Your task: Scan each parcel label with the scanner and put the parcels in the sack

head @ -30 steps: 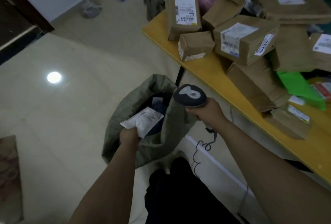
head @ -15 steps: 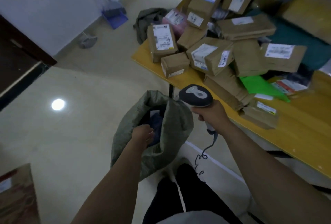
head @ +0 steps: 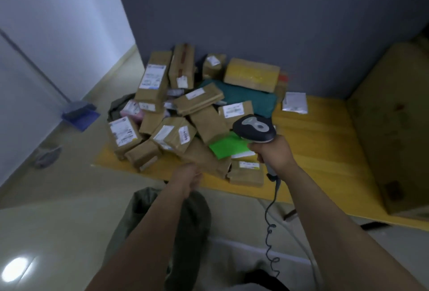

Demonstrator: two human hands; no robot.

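A yellow tabletop (head: 325,151) stands against a grey-blue wall (head: 255,23), with a pale tiled floor (head: 58,221) in front of it that shows a bright spot of reflected light at the lower left. A blue dustpan (head: 80,114) lies on the floor near the white side wall. On the right end of the tabletop sits a large cardboard box (head: 394,128), its inside not visible. A pile of parcels (head: 173,135) covers the left half of the tabletop: mostly brown cartons with white labels, heaped against each other and up to the wall. Among them are a teal bag (head: 250,100), a yellow-taped parcel (head: 251,74) resting on top of it, a bright green flat packet (head: 228,147) and a white packet (head: 294,102) lying apart to the right. A small brown parcel (head: 247,173) lies at the near edge. The grey-green sack (head: 197,216) stands on the floor just below that edge; the left forearm crosses over it, so what it contains cannot be seen. The right hand (head: 271,151) is wrapped round the handle of the scanner (head: 255,128), whose dark head is held over the near side of the pile, its coiled cable (head: 270,228) hanging down. The left hand (head: 188,174) is at the near edge of the pile, blurred, so I cannot tell whether its fingers grip anything.
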